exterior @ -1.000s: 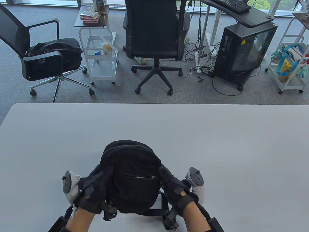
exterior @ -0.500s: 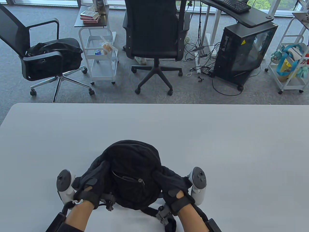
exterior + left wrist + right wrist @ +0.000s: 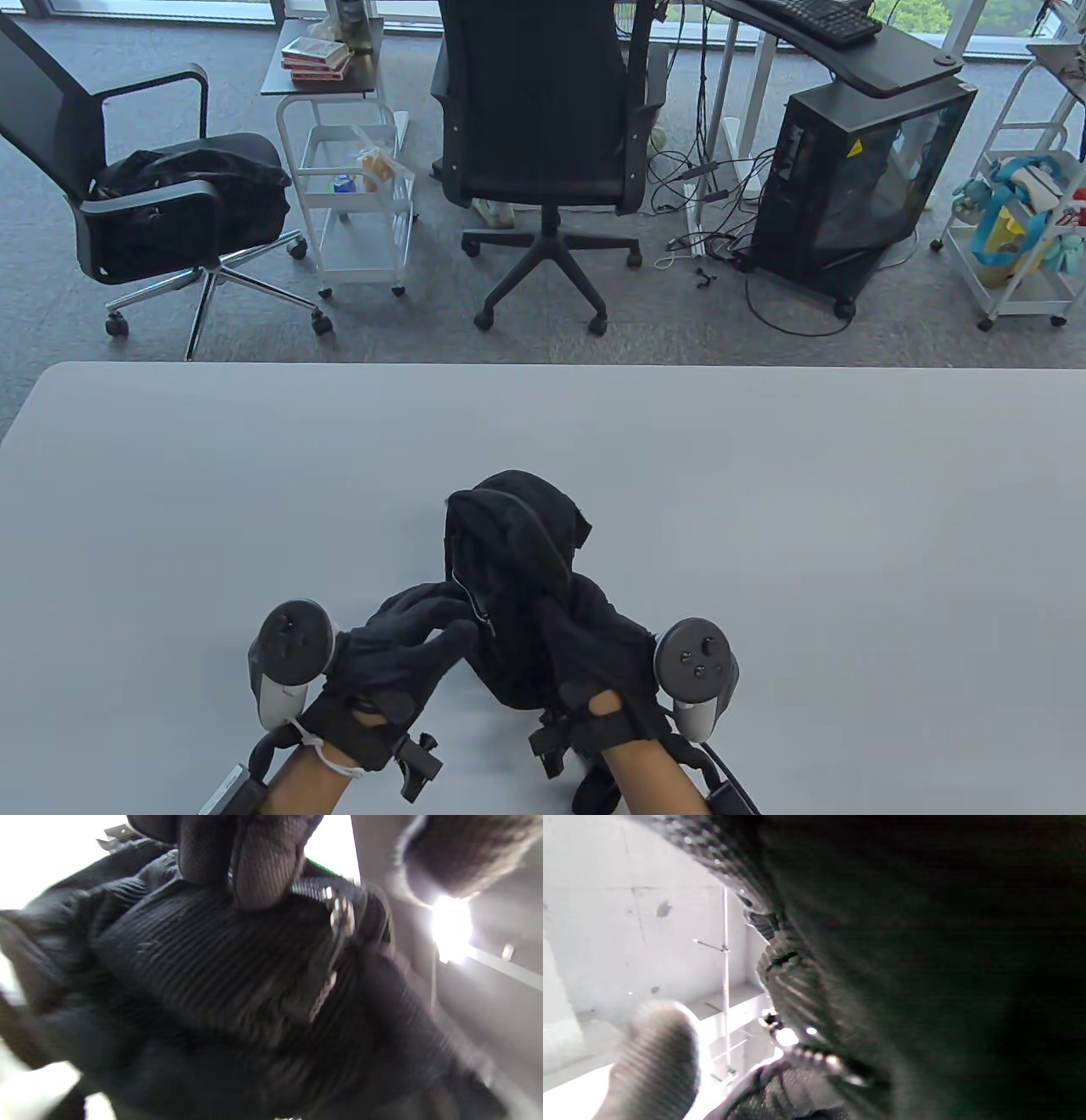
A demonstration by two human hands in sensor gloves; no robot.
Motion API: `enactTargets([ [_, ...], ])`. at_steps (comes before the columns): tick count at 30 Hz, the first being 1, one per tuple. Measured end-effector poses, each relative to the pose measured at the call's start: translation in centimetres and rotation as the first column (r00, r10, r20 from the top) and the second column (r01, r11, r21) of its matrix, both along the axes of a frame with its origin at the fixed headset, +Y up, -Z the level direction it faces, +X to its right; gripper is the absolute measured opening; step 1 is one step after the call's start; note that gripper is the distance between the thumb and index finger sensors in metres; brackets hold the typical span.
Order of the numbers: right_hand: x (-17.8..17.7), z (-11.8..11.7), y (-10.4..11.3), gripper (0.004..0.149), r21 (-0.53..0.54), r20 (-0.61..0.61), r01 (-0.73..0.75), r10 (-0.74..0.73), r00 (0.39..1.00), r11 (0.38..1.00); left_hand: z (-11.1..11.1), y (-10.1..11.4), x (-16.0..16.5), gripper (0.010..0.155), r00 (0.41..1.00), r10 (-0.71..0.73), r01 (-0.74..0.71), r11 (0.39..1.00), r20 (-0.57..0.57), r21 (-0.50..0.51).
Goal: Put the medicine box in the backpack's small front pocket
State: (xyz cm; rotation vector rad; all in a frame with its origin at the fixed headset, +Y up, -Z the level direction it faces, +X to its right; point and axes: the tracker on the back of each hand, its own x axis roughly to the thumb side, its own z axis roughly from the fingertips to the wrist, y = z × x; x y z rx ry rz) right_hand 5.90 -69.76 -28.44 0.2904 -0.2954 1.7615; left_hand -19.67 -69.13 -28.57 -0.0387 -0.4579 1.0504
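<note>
The black backpack (image 3: 517, 586) is stood on the table (image 3: 848, 526), clasped on its right flank by the right hand (image 3: 594, 654). The left hand (image 3: 399, 654) is curled against its left side, fingertips (image 3: 263, 870) pressed just beside the zipper pull (image 3: 341, 914); the zipper line is seen running away from the person. No medicine box is visible.
</note>
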Motion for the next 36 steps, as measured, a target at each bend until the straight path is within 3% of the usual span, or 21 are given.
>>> enactTargets([
  [2, -0.6, 0.2, -0.1, 0.050, -0.005, 0.022, 0.003, -0.003, 1.000, 1.000, 0.4, 0.2, 0.4, 0.087, 0.994, -0.106, 0.106, 0.994, -0.024, 0.006],
  [6, -0.7, 0.1, -0.6, 0.049, -0.037, 0.019, 0.021, -0.021, 1.000, 0.999, 0.8, 0.8, 0.5, 0.048, 0.978, -0.135, 0.147, 0.987, -0.162, 0.064],
  [8, -0.5, -0.1, -0.9, 0.049, -0.059, 0.007, 0.041, -0.041, 0.999, 0.997, 0.6, 1.0, 0.4, 0.040, 0.967, -0.181, 0.201, 0.974, -0.177, 0.102],
  [14, 0.6, -0.6, -1.5, 0.049, -0.105, 0.006, 0.124, -0.124, 0.992, 0.987, 0.3, 1.3, -0.6, 0.044, 0.952, -0.207, 0.238, 0.963, -0.224, 0.122],
  [20, 1.3, -0.9, -0.8, 0.048, -0.143, -0.072, 0.256, -0.268, 0.961, 0.956, -0.5, 1.4, -2.1, 0.045, 0.921, -0.251, 0.308, 0.938, -0.298, 0.160],
  [24, 1.8, -0.9, -0.6, 0.048, -0.187, -0.105, 0.366, -0.389, 0.915, 0.912, -1.4, 1.2, -3.5, 0.045, 0.888, -0.290, 0.361, 0.920, -0.356, 0.153],
  [26, 2.1, -1.1, -0.1, 0.048, -0.215, -0.151, 0.454, -0.489, 0.859, 0.865, -2.4, 0.5, -4.5, 0.046, 0.868, -0.329, 0.398, 0.909, -0.373, 0.124],
  [28, 2.3, -1.2, 0.0, 0.048, -0.215, -0.168, 0.404, -0.441, 0.882, 0.889, -2.7, 0.3, -4.5, 0.046, 0.897, -0.281, 0.346, 0.927, -0.342, 0.145],
  [30, 2.8, -1.5, -0.4, 0.048, -0.208, -0.092, 0.384, -0.409, 0.908, 0.900, -2.5, 0.4, -4.4, 0.046, 0.911, -0.265, 0.323, 0.935, -0.316, 0.147],
  [33, 4.0, -2.7, -1.4, 0.048, -0.272, -0.064, 0.375, -0.406, 0.912, 0.886, -2.0, 0.5, -4.8, 0.066, 0.930, -0.164, 0.225, 0.961, -0.329, 0.158],
  [36, 5.4, -4.0, -2.7, 0.048, -0.325, 0.006, 0.366, -0.385, 0.923, 0.872, -1.9, 0.3, -4.8, 0.069, 0.932, -0.160, 0.215, 0.966, -0.326, 0.142],
])
